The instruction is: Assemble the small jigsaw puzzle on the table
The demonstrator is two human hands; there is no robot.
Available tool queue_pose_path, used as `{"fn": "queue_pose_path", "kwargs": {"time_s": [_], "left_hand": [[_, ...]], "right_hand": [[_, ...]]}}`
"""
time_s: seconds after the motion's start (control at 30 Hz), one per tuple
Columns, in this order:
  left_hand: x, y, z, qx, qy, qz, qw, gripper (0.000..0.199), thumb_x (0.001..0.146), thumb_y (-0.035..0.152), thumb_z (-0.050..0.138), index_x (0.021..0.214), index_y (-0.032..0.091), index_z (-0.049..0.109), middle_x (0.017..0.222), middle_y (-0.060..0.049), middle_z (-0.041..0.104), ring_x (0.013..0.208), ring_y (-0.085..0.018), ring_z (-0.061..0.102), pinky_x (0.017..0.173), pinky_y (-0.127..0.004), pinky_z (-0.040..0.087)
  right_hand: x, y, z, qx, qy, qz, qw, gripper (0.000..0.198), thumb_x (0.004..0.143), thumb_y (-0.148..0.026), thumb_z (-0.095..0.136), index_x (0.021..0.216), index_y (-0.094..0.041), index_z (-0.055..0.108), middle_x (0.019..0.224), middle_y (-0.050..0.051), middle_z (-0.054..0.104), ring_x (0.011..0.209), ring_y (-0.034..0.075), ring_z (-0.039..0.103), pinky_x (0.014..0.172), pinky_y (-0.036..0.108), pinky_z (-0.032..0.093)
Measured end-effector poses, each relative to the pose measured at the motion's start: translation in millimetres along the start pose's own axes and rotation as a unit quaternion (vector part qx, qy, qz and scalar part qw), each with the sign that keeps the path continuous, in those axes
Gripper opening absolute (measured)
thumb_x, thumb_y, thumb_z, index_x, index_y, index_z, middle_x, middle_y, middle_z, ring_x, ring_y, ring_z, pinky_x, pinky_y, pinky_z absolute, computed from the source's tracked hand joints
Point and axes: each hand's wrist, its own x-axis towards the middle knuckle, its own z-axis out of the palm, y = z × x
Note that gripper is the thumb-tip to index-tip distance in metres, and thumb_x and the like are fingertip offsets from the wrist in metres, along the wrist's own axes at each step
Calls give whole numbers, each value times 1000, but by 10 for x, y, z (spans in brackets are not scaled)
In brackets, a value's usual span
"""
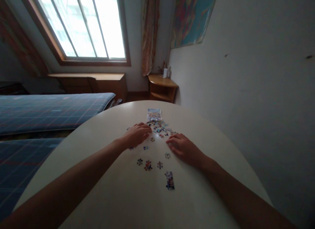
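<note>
Left hand [138, 135], loosely curled, lies nearer, at the puzzle pile's [161, 126] left edge; right hand [184, 147], likewise curled, off its near-right side — unclear whether either holds anything.

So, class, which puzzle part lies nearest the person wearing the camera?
The oblong strip, lowest in the picture; the loose pieces all lie farther up the table.
</note>
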Motion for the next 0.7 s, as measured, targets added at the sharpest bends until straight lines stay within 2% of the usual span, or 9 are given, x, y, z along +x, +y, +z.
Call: {"fn": "queue_pose_path", "kwargs": {"time_s": [0.17, 0.33, 0.47, 0.53, 0.7], "left_hand": [[0, -31, -52, 3, 5, -6, 1000, 24, 91, 15, 55, 109, 23, 69, 113, -4, 71, 110, -23, 59, 98, -39, 49], [63, -11, 31, 5, 11, -5, 1000, 37, 90, 10, 52, 122, 22, 63, 127, -4, 66, 117, -22, 57, 103, -39, 47], [83, 7, 80, 6, -3, 32, 999, 50, 83, 3, 52, 127, 26, 61, 137, -2, 59, 125, -23, 51, 108, -40, 42], [72, 7, 76, 1, -1, 48, 999, 48, 82, 2, 54, 123, 26, 64, 135, -3, 60, 125, -24, 51, 107, -42, 43], [33, -14, 41, -8, 23, 49, 998, 25, 89, 10, 53, 105, 22, 69, 117, -4, 69, 111, -21, 59, 97, -37, 49]], "right_hand": [[1, -11, -1, 2, 6, 1, 1000, 20, 92, -21, 57, 107, -20, 69, 112, 11, 67, 107, 24, 59, 97, 42, 48], [8, 12, 3, -2, -4, 0, 1000, 20, 91, -20, 57, 107, -18, 69, 113, 12, 67, 109, 25, 59, 98, 43, 47], [5, 18, -1, 0, -5, 4, 1000, 20, 91, -20, 57, 108, -18, 69, 113, 11, 67, 109, 25, 59, 98, 43, 47], [2, 14, -1, 3, -4, 5, 1000, 20, 91, -20, 58, 108, -19, 69, 113, 11, 67, 108, 25, 59, 97, 43, 47], [1, 9, 5, 5, 0, 5, 1000, 20, 91, -20, 58, 107, -19, 69, 113, 11, 67, 109, 25, 58, 98, 44, 47]]}}
